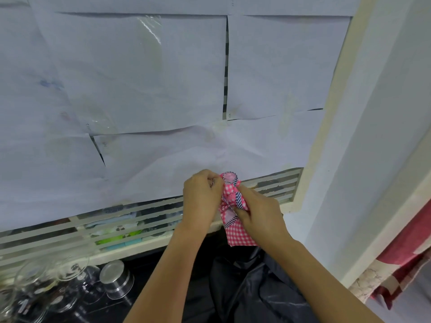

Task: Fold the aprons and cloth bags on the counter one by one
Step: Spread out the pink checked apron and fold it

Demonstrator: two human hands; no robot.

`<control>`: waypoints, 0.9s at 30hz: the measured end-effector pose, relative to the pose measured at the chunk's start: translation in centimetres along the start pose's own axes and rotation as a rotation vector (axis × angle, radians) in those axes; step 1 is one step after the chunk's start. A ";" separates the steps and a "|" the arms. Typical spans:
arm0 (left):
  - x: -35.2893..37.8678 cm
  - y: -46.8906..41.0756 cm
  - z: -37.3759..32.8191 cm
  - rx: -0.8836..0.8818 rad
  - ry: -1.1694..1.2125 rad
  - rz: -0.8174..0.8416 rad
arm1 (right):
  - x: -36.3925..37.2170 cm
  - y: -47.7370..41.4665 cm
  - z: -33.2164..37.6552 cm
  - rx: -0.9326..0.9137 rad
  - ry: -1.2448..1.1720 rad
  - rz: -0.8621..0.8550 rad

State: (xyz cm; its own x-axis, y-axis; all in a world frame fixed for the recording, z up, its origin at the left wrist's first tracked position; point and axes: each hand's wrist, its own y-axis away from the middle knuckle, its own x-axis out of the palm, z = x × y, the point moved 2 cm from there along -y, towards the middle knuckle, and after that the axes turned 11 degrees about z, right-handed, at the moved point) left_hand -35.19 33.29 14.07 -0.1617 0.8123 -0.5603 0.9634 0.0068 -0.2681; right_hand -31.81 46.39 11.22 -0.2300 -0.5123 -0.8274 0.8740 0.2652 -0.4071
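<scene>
two bare forearms rise from the bottom edge to the middle of the frame. under them, at lower centre, a dark shiny cloth (251, 287) lies crumpled on the black counter. the left hand (203, 197) has its fingers curled and pinches the top of a pink checked cloth (233, 201). the right hand (258, 213) grips the bunched middle of it. this cloth is held up in the air, and its loose end hangs over the dark cloth. at lower left stand a steel cup (116, 278) and glass jars (46, 287).

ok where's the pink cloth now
Head view, right of centre: the pink cloth is bunched between the left hand and right hand, held up above the dark cloth.
</scene>
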 end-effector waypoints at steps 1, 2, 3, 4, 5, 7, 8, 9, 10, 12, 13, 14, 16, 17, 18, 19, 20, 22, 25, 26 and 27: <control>-0.2 -0.1 0.1 -0.015 -0.015 0.009 | 0.0 0.1 0.0 -0.018 -0.012 -0.010; -0.3 -0.1 0.2 -0.043 -0.038 0.016 | 0.0 0.2 0.0 -0.041 -0.013 -0.014; -0.5 -0.2 0.4 -0.075 -0.059 0.025 | 0.0 0.2 0.1 -0.071 -0.003 -0.011; -0.7 -0.3 0.6 -0.102 -0.050 0.051 | -0.2 0.1 0.0 -0.105 0.010 0.000; -0.9 -0.4 0.7 -0.135 -0.013 0.089 | -0.3 0.1 -0.1 -0.141 0.015 0.025; -1.5 -0.7 0.8 -0.200 0.074 0.161 | -0.8 0.2 -0.1 -0.219 0.002 0.071; -1.7 -0.9 0.8 -0.220 0.090 0.201 | -1.0 0.4 -0.2 -0.262 0.004 0.089; -2.1 -1.1 0.6 -0.226 0.073 0.243 | -1.2 0.6 -0.1 -0.307 0.015 0.106; -2.4 -1.3 0.3 -0.227 0.046 0.304 | -1.3 0.9 0.0 -0.354 0.031 0.113; -3.3 -1.9 -0.2 -0.232 0.067 0.452 | -1.7 1.2 0.2 -0.416 0.040 0.085; -3.6 -2.1 -0.2 -0.244 0.170 0.526 | -2.0 1.2 0.3 -0.409 0.010 0.055; -3.9 -2.1 -0.3 -0.252 0.305 0.578 | -2.4 1.1 0.4 -0.382 -0.032 0.016; -4.4 -1.7 -0.7 -0.232 0.441 0.563 | -3.0 0.8 0.3 -0.300 -0.117 -0.042; -4.4 -1.3 -0.8 -0.210 0.421 0.524 | -3.2 0.6 0.3 -0.258 -0.156 -0.062; -4.2 -0.8 -0.7 -0.181 0.364 0.477 | -3.3 0.5 0.3 -0.220 -0.205 -0.076; -4.0 -0.2 -0.6 -0.158 0.304 0.439 | -3.3 0.5 0.3 -0.182 -0.265 -0.092; -3.8 0.3 -0.6 -0.150 0.280 0.426 | -3.3 0.5 0.2 -0.153 -0.325 -0.114; -3.7 0.8 -0.1 -0.188 0.396 0.488 | -3.3 0.5 0.4 -0.110 -0.424 -0.154; -4.3 0.5 -0.1 -0.231 0.626 0.660 | -3.2 0.0 0.7 -0.062 -0.548 -0.183; -4.4 0.3 -0.3 -0.209 0.569 0.678 | -3.1 -0.1 0.7 -0.039 -0.587 -0.188; -4.6 0.1 -0.7 -0.177 0.481 0.680 | -3.0 -0.2 0.8 -0.008 -0.626 -0.199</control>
State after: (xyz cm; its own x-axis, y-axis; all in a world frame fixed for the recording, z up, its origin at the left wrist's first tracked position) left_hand -34.21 29.95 17.16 0.5340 0.8321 -0.1500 0.8439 -0.5136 0.1550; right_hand -30.96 47.26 14.07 -0.0928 -0.9301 -0.3554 0.8367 0.1206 -0.5342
